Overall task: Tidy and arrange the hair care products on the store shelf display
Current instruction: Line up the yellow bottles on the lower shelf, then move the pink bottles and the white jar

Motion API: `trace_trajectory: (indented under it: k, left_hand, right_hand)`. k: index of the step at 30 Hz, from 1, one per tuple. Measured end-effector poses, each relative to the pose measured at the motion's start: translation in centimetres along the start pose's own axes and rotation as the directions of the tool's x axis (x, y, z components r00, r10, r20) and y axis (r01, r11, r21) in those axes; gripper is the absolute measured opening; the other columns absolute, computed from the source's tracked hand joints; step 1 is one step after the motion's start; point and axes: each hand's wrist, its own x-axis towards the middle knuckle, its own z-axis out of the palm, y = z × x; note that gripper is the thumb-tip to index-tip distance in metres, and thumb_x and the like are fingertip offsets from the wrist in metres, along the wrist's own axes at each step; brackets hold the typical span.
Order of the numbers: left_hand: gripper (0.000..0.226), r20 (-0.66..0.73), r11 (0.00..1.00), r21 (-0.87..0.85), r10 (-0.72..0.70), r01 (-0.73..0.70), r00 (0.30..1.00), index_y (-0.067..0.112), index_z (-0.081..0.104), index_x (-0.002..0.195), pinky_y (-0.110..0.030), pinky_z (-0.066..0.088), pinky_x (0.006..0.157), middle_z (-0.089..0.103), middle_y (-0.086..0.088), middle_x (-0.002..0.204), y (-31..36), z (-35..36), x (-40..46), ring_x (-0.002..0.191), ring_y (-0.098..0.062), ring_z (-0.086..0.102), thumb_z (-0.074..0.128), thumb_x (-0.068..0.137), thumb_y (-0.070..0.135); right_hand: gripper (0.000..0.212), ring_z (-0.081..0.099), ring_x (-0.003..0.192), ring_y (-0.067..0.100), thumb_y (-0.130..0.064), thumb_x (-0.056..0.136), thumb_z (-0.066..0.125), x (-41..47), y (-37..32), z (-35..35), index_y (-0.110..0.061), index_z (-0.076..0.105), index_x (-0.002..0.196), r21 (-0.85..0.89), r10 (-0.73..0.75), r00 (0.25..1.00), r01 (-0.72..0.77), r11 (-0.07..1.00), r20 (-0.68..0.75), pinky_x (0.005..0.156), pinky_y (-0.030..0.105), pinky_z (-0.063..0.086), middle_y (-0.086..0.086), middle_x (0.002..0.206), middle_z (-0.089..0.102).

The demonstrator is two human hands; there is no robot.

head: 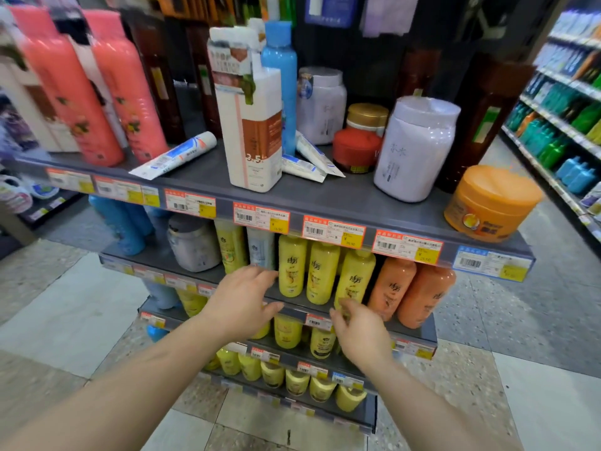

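Three yellow bottles (322,271) stand in a row on the second shelf (302,301), with two orange bottles (409,291) to their right. My left hand (242,301) reaches toward the leftmost yellow bottle with fingers spread, holding nothing. My right hand (359,333) hovers below the third yellow bottle with loosely curled fingers, empty. On the top shelf (325,193) stand a white refill pack (252,125), a blue bottle (281,70), two pale lilac jars (414,148), a red jar (356,148) and an orange tub (491,203). Several tubes (177,156) lie flat there.
Two tall pink bottles (97,86) stand at the top shelf's left. A grey jar (193,244) and blue bottles (130,222) sit left on the second shelf. More yellow bottles (292,379) fill the lower shelves. Another stocked aisle (566,118) runs at the right. Tiled floor surrounds the stand.
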Motion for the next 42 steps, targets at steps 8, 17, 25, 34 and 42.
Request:
trace_trajectory:
  k: [8, 17, 25, 34, 42]
  left_hand:
    - [0.073, -0.091, 0.980, 0.172, -0.081, 0.096, 0.992, 0.026, 0.029, 0.147, -0.040, 0.010, 0.117, 0.028, 0.004, 0.155, -0.8, -6.2, -2.1, 0.145, -0.020, 0.017, 0.013, 0.087, 0.064]
    - [0.071, -0.301, 0.963, 0.205, -0.110, 0.177, 0.947, 0.024, 0.050, 0.131, -0.040, 0.034, 0.105, 0.053, 0.004, 0.134, -3.8, -11.4, -3.3, 0.128, -0.022, 0.042, 0.015, 0.084, 0.064]
    - [0.089, -0.329, 0.970, 0.162, -0.121, 0.182, 0.937, 0.024, 0.043, 0.141, -0.039, 0.022, 0.115, 0.042, 0.001, 0.147, -9.1, -13.4, -1.6, 0.140, -0.024, 0.029, 0.005, 0.074, 0.069]
    - [0.074, -0.375, 0.977, 0.213, 0.086, -0.004, 0.923, 0.014, 0.059, 0.126, -0.047, 0.040, 0.102, 0.060, -0.009, 0.129, -19.9, -18.6, 2.8, 0.124, -0.034, 0.050, 0.028, 0.081, 0.062]
    - [0.063, -0.497, 0.982, 0.177, 0.141, -0.060, 0.856, 0.011, 0.063, 0.119, -0.039, 0.042, 0.098, 0.064, -0.007, 0.118, -26.8, -22.6, 2.7, 0.112, -0.028, 0.056, 0.040, 0.079, 0.054]
  right_hand:
    - [0.043, 0.051, 0.123, 0.011, -0.046, 0.096, 0.046, -0.8, -10.0, -5.6, -0.028, 0.052, 0.135, -0.125, -0.520, 0.854, 0.514, 0.849, -0.025, 0.099, 0.028, 0.042, -0.010, 0.133, 0.057]
    - [0.030, 0.057, 0.108, 0.021, -0.039, 0.093, 0.053, 0.8, -16.7, -7.8, -0.023, 0.064, 0.116, -0.136, -0.670, 0.736, 0.658, 0.741, -0.092, 0.088, 0.037, 0.048, -0.003, 0.113, 0.067]
    - [0.039, 0.054, 0.116, 0.017, -0.044, 0.095, 0.048, 2.7, -21.5, -5.5, -0.026, 0.056, 0.130, -0.173, -0.660, 0.746, 0.641, 0.747, -0.088, 0.095, 0.035, 0.045, -0.005, 0.124, 0.062]
    - [0.041, 0.058, 0.109, 0.020, -0.042, 0.092, 0.055, 6.4, -30.8, -0.4, -0.022, 0.058, 0.128, -0.133, -0.579, 0.774, 0.565, 0.815, -0.258, 0.090, 0.034, 0.046, -0.001, 0.118, 0.065]
    - [0.071, 0.049, 0.126, 0.013, -0.054, 0.083, 0.064, 10.2, -38.8, 0.5, -0.029, 0.036, 0.143, 0.080, -0.398, 0.869, 0.437, 0.896, -0.295, 0.097, 0.032, 0.044, -0.006, 0.140, 0.051]
